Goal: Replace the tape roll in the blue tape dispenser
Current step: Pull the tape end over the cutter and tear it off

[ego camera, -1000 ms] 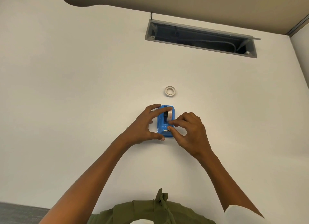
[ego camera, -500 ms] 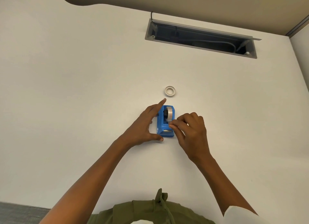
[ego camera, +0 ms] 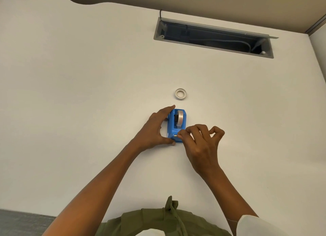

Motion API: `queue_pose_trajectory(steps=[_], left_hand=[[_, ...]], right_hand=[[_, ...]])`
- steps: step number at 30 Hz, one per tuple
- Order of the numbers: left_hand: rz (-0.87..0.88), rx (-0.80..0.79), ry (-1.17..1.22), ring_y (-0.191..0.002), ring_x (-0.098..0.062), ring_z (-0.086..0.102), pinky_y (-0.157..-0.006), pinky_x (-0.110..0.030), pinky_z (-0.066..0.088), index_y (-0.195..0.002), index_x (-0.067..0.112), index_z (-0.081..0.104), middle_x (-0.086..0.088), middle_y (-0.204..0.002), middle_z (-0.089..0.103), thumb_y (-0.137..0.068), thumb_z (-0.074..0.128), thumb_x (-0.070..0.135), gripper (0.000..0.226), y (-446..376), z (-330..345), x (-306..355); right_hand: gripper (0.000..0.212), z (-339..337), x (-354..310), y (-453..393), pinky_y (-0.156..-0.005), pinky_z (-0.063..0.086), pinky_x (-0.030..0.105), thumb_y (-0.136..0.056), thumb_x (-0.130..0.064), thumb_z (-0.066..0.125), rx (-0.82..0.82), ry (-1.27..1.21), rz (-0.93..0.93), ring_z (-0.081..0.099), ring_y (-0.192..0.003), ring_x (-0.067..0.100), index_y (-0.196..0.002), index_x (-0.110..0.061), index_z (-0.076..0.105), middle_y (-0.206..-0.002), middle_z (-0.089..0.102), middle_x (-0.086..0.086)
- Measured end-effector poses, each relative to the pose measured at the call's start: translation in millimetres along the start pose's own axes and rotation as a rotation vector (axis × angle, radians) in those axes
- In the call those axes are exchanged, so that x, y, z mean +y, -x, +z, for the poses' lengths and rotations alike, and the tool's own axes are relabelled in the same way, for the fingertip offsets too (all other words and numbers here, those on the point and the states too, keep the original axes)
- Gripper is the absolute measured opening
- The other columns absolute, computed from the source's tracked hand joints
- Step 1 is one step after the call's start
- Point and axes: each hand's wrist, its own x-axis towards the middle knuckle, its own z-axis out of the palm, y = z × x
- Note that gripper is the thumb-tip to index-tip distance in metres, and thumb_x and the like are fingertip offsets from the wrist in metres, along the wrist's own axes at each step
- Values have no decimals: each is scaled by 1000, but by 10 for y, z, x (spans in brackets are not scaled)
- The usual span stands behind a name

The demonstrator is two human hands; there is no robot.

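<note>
The blue tape dispenser [ego camera: 177, 126] stands on the white desk [ego camera: 88, 94] with a pale tape roll [ego camera: 180, 118] seated in it. My left hand [ego camera: 155, 130] clasps the dispenser's left side, index finger at its far end and thumb at its near end. My right hand [ego camera: 201, 144] sits at the near right corner, thumb and forefinger pinched at the cutter end, seemingly on the tape's free end. A second small whitish ring, an empty-looking tape roll [ego camera: 180, 94], lies flat on the desk just beyond the dispenser.
A grey open cable tray [ego camera: 213, 40] with wires is sunk into the desk at the back right. The desk's near edge runs by my olive-green clothing [ego camera: 158, 221]. A wall or partition rises behind the desk.
My right hand slid from the middle of the dispenser down to its cutter end. My left index finger came off the top of the roll and now lies along the dispenser's left side.
</note>
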Motion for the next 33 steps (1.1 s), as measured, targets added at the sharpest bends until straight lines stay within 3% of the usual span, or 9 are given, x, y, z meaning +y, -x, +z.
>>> queue_pose_trajectory(steps=[6,11,15,33], left_hand=[[-7,-9,-19,-111,-4,41,-87,-19,38,-141,36,18,10,-142,35,-60,84,34,105,-11,-10,6],[-6,-10,-12,-110,-4,41,-78,-10,38,-141,38,17,16,-137,35,-60,84,34,105,-6,-14,0],[2,-13,9,-110,-4,42,-76,-10,39,-140,39,18,23,-129,32,-61,84,33,103,-3,-20,8],[-3,-17,21,-108,4,41,-74,-6,39,-138,44,16,25,-130,32,-62,83,31,102,10,-34,28]], right_hand=[[3,4,-56,56,-72,25,38,-81,-14,73,31,51,3,50,-88,17,-82,-15,71,-79,69,2],[2,-17,-80,64,-72,24,38,-81,-16,73,64,63,27,51,-90,17,-81,-16,71,-79,69,1],[6,-19,-111,91,-72,24,38,-79,-16,75,52,59,19,50,-91,18,-82,-14,71,-79,70,2],[5,-29,-170,128,-71,24,37,-82,-14,71,97,90,-16,50,-89,19,-78,-16,74,-73,71,0]])
